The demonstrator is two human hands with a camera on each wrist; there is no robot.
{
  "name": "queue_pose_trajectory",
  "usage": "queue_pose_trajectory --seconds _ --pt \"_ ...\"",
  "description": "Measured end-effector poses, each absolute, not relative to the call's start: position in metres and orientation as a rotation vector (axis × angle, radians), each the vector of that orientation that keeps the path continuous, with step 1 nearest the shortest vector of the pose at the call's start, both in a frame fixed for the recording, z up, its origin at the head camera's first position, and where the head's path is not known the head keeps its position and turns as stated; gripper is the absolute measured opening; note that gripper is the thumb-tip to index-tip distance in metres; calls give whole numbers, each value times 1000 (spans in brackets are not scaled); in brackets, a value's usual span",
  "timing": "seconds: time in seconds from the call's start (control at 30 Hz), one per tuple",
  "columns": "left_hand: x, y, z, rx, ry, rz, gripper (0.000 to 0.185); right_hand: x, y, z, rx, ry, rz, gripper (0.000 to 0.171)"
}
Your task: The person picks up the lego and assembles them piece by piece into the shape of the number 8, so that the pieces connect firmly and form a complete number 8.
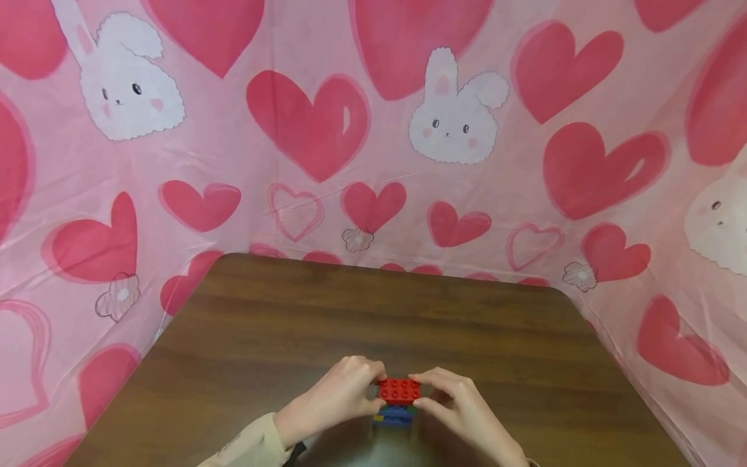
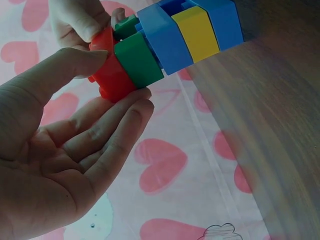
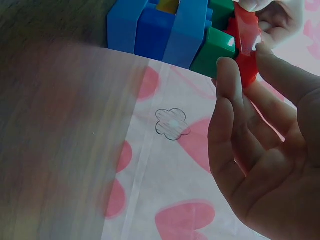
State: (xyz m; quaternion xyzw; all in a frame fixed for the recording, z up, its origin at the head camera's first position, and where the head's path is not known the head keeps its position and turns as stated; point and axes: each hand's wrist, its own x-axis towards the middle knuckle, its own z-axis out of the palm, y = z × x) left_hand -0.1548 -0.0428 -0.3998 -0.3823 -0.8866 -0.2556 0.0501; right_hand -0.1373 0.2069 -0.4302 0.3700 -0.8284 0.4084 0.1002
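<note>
A red toy building brick (image 1: 399, 392) with rows of studs tops a stack standing on the table. My left hand (image 1: 344, 395) pinches one end of it between thumb and fingers. At the opposite end, my right hand (image 1: 461, 405) grips the same brick, its thumb (image 3: 282, 72) on the studded side. Directly below the red brick are green bricks (image 2: 139, 60), with a gap between them. Under these come a blue brick (image 2: 167, 42), a layer with a yellow brick (image 2: 196, 32) and a blue brick (image 3: 155, 32), and a blue brick at the bottom (image 2: 223, 25).
The brown wood-grain table (image 1: 373, 311) stretches away beyond the hands. Pink cloth (image 1: 403, 181) printed with hearts and rabbits hangs around its back and sides. A dark strap (image 1: 296, 452) shows at the left sleeve (image 1: 251, 444).
</note>
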Motion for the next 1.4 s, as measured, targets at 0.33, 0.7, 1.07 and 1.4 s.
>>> queue_pose_trajectory --seconds 0.33,0.7,1.07,1.4 --pt "-155 -43 -400 -1161 -2708 -806 19 -136 207 -427 1069 -2501 1227 29" --pt "-160 -43 -404 -1164 -2729 -853 21 -138 209 -432 1046 -2531 1228 31" --pt "-158 -47 -410 -1158 -2691 -873 19 -139 209 -431 1040 -2552 1201 32" --pt "-168 -48 -415 -1111 -2712 -953 26 -151 209 -429 950 -2634 1197 36"
